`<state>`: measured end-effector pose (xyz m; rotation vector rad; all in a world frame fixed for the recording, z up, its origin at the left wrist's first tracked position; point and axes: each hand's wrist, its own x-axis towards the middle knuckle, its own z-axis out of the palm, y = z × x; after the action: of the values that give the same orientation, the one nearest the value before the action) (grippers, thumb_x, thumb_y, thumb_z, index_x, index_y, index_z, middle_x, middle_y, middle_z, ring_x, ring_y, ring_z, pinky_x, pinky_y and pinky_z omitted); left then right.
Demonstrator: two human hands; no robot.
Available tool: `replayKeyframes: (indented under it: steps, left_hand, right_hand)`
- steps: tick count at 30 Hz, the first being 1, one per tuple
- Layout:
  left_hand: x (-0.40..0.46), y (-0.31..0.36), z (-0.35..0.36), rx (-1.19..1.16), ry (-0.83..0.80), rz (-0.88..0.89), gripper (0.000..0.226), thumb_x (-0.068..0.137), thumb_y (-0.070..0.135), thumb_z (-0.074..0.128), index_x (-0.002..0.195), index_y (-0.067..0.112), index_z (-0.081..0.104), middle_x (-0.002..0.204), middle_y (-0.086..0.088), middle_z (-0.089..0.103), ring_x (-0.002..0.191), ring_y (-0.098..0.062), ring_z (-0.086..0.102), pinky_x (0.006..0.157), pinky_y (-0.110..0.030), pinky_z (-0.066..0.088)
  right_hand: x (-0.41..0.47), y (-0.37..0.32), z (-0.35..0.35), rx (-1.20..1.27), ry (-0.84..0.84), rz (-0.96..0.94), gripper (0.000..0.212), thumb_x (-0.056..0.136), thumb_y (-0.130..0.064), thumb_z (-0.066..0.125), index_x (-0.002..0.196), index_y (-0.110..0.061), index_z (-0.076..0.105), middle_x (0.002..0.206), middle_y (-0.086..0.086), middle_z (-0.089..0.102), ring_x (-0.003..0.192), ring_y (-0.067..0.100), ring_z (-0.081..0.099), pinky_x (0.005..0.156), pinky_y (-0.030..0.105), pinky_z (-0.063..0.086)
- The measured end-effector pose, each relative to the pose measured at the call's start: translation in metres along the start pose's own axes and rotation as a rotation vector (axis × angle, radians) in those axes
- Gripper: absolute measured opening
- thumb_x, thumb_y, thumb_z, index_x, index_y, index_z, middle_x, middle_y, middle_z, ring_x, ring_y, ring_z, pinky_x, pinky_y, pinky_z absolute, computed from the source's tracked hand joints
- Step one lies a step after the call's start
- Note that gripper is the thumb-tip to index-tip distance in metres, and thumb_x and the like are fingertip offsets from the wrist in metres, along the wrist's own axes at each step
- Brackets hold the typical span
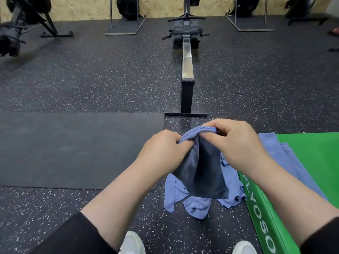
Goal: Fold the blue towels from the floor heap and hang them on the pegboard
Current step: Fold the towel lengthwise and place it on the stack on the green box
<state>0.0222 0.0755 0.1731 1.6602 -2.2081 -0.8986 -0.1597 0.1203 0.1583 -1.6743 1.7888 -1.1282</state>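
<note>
Flanking speckled rubber floor (110,85): gym machines (186,52)

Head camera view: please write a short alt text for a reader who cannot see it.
Both hands, left hand and right hand, pinch the top edge of a blue towel held up above a heap of blue towels on the speckled gym floor. A green box stands at right, a rowing machine ahead.

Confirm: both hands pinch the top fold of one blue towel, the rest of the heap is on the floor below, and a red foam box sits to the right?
Not quite. The foam box on the right is green, not red, as the head view shows. The rest holds: the left hand and right hand pinch the top fold of the held towel, and the heap lies on the floor below it.
</note>
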Motion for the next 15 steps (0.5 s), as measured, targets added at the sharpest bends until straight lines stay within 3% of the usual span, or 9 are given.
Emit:
replayKeyframes:
  steps: [2,5,8,12,15]
  left_hand:
    - [0.001,0.0,-0.001,-0.091,-0.033,-0.049,0.038,0.09,0.03,0.056,0.057,0.017,0.043,0.047,0.001,0.04,0.05,-0.022,0.037,0.053,-0.028,0.027]
    - [-0.002,0.001,-0.002,-0.384,-0.058,-0.107,0.02,0.083,0.013,0.046,0.068,0.004,0.056,0.054,-0.021,0.06,0.042,-0.029,0.057,0.054,-0.03,0.036]
    - [-0.005,0.002,-0.001,-0.579,-0.018,-0.154,0.019,0.085,0.005,0.041,0.074,0.005,0.056,0.055,-0.017,0.061,0.045,-0.03,0.061,0.048,-0.025,0.039]
    - [-0.005,0.006,-0.002,-0.68,0.019,-0.178,0.03,0.088,0.004,0.039,0.087,-0.005,0.068,0.062,-0.019,0.067,0.049,-0.03,0.064,0.045,-0.025,0.046]
    - [-0.006,0.008,-0.002,-0.742,0.016,-0.197,0.035,0.088,0.005,0.038,0.095,-0.003,0.072,0.07,-0.02,0.073,0.052,-0.03,0.067,0.048,-0.028,0.05]
  right_hand:
    - [-0.001,0.001,0.001,-0.028,-0.019,-0.012,0.014,0.09,-0.033,0.07,0.095,-0.045,0.072,0.083,-0.019,0.074,0.082,0.005,0.068,0.08,0.038,0.055]
    - [-0.002,0.001,0.004,-0.08,-0.034,-0.028,0.009,0.092,-0.035,0.067,0.098,-0.041,0.072,0.074,-0.026,0.069,0.07,-0.001,0.062,0.069,0.031,0.05]
    - [-0.005,-0.004,0.009,-0.162,-0.074,-0.048,0.013,0.097,-0.03,0.064,0.102,-0.038,0.072,0.061,-0.029,0.058,0.061,-0.005,0.053,0.059,0.018,0.035]
    - [-0.01,-0.012,0.015,-0.189,-0.118,-0.056,0.008,0.097,-0.031,0.062,0.099,-0.034,0.069,0.062,-0.025,0.059,0.06,-0.002,0.05,0.056,0.017,0.036]
    - [-0.013,-0.017,0.016,-0.184,-0.138,-0.066,0.009,0.098,-0.03,0.06,0.098,-0.031,0.069,0.062,-0.021,0.059,0.058,0.001,0.049,0.055,0.016,0.035]
